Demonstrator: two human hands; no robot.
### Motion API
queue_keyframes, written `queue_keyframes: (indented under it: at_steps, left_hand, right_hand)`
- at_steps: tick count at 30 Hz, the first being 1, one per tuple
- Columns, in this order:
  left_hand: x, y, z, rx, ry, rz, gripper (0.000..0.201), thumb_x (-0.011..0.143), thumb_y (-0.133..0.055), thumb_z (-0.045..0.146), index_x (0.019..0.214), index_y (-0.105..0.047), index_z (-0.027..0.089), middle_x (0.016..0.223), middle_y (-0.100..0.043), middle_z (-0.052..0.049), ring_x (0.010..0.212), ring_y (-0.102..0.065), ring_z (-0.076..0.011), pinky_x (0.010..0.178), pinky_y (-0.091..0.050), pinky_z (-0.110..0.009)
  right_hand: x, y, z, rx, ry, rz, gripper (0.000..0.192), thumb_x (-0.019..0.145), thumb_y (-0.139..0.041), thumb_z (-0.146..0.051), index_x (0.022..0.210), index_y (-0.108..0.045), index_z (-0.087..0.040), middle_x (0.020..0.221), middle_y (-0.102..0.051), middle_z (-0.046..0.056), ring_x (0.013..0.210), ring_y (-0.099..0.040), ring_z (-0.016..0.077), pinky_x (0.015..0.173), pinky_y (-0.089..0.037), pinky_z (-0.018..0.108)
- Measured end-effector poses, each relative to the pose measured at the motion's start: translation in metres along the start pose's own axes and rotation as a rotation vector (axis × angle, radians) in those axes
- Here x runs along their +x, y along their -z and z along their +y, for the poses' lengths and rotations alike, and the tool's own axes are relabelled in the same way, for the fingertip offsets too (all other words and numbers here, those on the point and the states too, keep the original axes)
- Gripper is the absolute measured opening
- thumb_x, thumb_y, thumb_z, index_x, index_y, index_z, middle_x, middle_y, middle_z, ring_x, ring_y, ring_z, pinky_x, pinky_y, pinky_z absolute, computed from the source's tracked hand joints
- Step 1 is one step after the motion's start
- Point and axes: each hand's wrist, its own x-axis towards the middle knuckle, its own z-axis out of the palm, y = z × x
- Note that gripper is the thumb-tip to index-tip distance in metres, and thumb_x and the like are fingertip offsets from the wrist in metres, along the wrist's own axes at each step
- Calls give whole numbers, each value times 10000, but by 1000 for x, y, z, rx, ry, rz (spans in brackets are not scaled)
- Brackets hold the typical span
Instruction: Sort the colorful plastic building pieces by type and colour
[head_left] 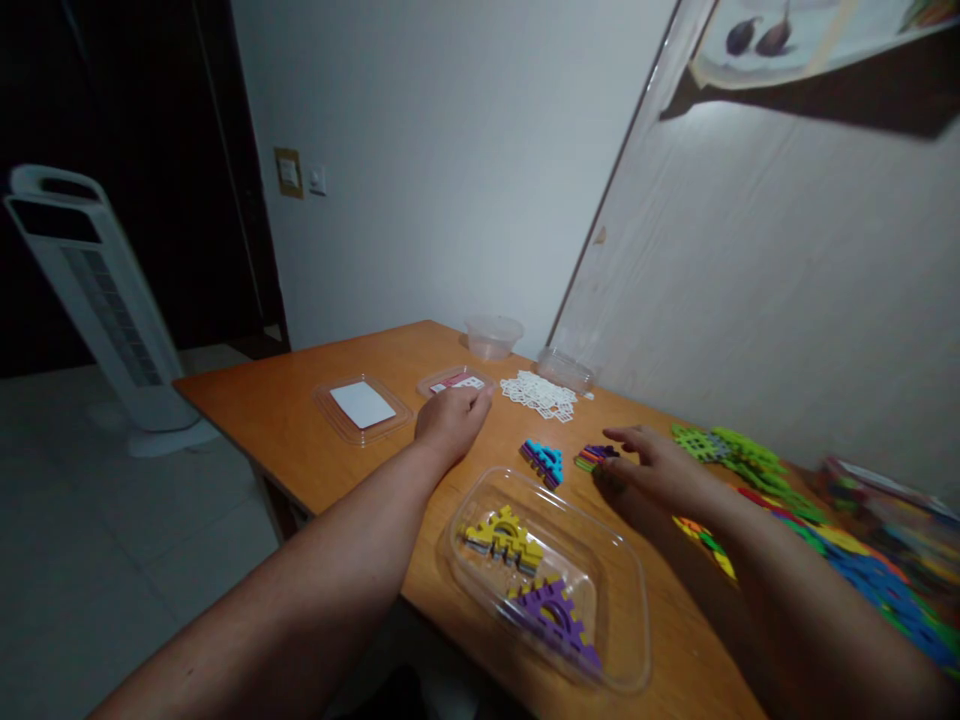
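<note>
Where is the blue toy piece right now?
In the head view the blue toy piece lies on the wooden table, just beyond the clear tray, between the left hand and the right hand, touching neither.

no readable text, white card in lid blank, no labels legible
</note>
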Motion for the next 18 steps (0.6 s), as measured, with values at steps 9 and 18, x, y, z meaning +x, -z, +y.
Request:
queue_keyframes:
  at_steps: [9, 18]
  left_hand:
    - [-2, -2, 1, 18, 16, 14, 590, 980, -301, 583, 823, -746, 228, 839, -739, -80, 698, -592, -197, 557, -229, -306]
    - [-2, -1, 3, 18, 8, -4, 598, 986, -294, 579, 858, -760, 227, 876, -746, -84, 725, -603, -198, 568, -257, -306]
  right_hand:
    - [4, -1, 4, 36, 6, -34, 360, 838, -575, -330, 1114, -740, -168, 1107, -731, 136, 977, -675, 285, 853, -529, 395]
    - [-33, 31, -59, 355, 59, 78, 357, 876, -601, -489, 1094, -669, -215, 939, -736, 72, 637, -623, 179, 555, -492, 309]
